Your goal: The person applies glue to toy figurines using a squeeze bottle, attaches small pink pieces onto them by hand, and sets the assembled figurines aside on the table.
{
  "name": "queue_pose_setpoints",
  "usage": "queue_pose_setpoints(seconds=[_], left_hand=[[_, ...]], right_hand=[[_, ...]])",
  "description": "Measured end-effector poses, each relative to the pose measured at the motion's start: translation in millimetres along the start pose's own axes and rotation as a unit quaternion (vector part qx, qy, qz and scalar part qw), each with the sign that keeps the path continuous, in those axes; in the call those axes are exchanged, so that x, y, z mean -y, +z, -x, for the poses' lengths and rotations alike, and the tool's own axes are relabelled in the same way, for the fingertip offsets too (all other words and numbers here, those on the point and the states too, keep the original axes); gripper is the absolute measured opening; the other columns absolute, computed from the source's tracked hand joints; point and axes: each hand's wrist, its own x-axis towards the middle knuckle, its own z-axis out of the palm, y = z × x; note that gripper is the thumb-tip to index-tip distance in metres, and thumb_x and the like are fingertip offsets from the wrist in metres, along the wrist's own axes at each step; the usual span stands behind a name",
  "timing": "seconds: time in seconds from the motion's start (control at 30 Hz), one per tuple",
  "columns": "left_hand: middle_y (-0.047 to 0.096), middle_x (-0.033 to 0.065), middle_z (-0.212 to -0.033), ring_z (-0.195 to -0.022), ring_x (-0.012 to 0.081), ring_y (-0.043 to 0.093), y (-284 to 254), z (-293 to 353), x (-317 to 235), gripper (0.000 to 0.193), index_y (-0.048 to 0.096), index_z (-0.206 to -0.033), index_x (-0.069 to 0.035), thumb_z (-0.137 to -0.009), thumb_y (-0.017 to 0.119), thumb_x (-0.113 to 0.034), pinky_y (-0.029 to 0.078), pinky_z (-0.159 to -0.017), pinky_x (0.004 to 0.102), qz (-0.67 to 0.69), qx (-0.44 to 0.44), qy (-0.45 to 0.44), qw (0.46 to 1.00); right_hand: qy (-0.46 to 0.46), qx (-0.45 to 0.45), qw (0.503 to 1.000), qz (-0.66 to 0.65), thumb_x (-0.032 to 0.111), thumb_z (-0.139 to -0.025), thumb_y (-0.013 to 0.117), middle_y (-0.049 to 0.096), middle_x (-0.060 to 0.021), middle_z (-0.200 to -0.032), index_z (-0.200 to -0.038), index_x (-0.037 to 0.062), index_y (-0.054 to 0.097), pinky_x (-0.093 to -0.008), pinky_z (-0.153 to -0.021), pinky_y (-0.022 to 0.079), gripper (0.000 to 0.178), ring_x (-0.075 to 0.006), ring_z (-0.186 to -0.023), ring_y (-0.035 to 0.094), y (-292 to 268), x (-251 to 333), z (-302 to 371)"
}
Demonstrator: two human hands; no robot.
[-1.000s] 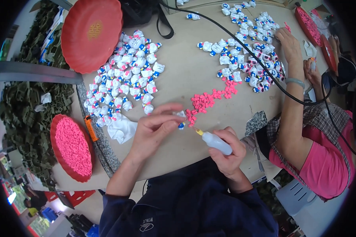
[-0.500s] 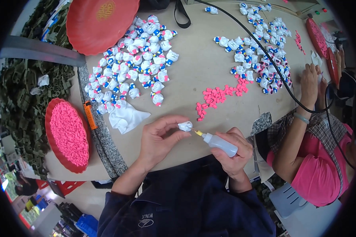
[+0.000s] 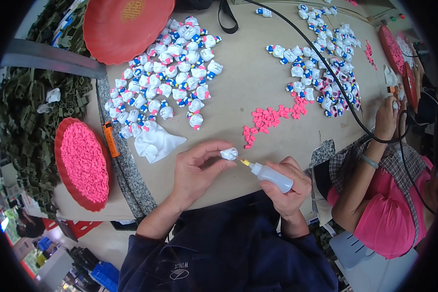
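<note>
Between the thumb and fingers of my left hand (image 3: 202,168) is a small white figurine (image 3: 229,154). My right hand (image 3: 289,187) grips a translucent squeeze bottle (image 3: 273,178) with a yellow nozzle base, its thin tip at the figurine's right side. Whether any liquid comes out is too small to see. Beyond my hands, small pink pieces (image 3: 267,118) lie in a loose trail on the table. A large group of white figurines with blue and pink parts (image 3: 180,68) spreads at the far left, next to a crumpled white cloth (image 3: 155,142).
A red tray of pink pieces (image 3: 85,165) and an orange tube (image 3: 111,140) are at left; a red tray (image 3: 124,34) stands behind. More figurines (image 3: 321,73) sit far right under a black cable (image 3: 343,92). A co-worker in pink (image 3: 384,214) works at the right.
My hands hold almost the same pose, with the tip still at the figurine. The co-worker's hand at the right has moved, and an orange-capped item now shows there.
</note>
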Motion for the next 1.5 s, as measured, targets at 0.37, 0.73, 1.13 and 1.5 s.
queue_pose_setpoints(seconds=[0.37, 0.73, 1.13, 1.5], left_hand=[[0.063, 0.0088, -0.104, -0.096, 0.0164, 0.062, -1, 0, 1, 0.032, 0.059, -0.109, 0.004, -0.078, 0.066, 0.009, 0.052, -0.085, 0.0277, 0.005, -0.006, -0.007, 1.000], [0.059, 0.0075, -0.106, -0.094, 0.0156, 0.062, -6, 13, 1, 0.032, 0.060, -0.105, 0.001, -0.075, 0.068, 0.010, 0.052, -0.084, 0.0277, -0.016, -0.023, 0.020, 0.999], [0.058, 0.0079, -0.110, -0.096, 0.0156, 0.061, -22, 53, 15, 0.035, 0.059, -0.109, 0.001, -0.076, 0.067, 0.009, 0.050, -0.086, 0.0280, 0.029, -0.030, -0.052, 0.998], [0.060, 0.0072, -0.108, -0.098, 0.0138, 0.060, -12, 54, 16, 0.034, 0.059, -0.112, 0.001, -0.079, 0.065, 0.008, 0.048, -0.088, 0.0277, 0.058, -0.007, -0.072, 0.996]], right_hand=[[0.013, -0.006, 1.000, 0.001, 0.005, -0.062, 0.079, 0.062, -0.0088, -0.067, -0.094, -0.0049, 0.066, -0.0273, -0.052, 0.040, 0.036, -0.0185, -0.056, 0.051, -2, 2, 2], [0.177, -0.087, 0.966, -0.168, 0.001, -0.062, 0.076, 0.064, -0.0111, -0.088, -0.096, -0.0028, 0.063, -0.0280, -0.062, 0.043, 0.036, -0.0211, -0.071, 0.056, 12, 4, 5], [0.023, 0.025, 0.997, 0.063, 0.002, -0.066, 0.075, 0.065, -0.0070, -0.092, -0.098, 0.0015, 0.062, -0.0328, -0.075, 0.044, 0.034, -0.0244, -0.084, 0.056, 42, 2, -5], [-0.046, 0.074, 0.966, 0.244, 0.002, -0.067, 0.070, 0.055, -0.0046, -0.085, -0.087, 0.0055, 0.066, -0.0326, -0.065, 0.042, 0.021, -0.0216, -0.077, 0.052, 23, -13, -20]])
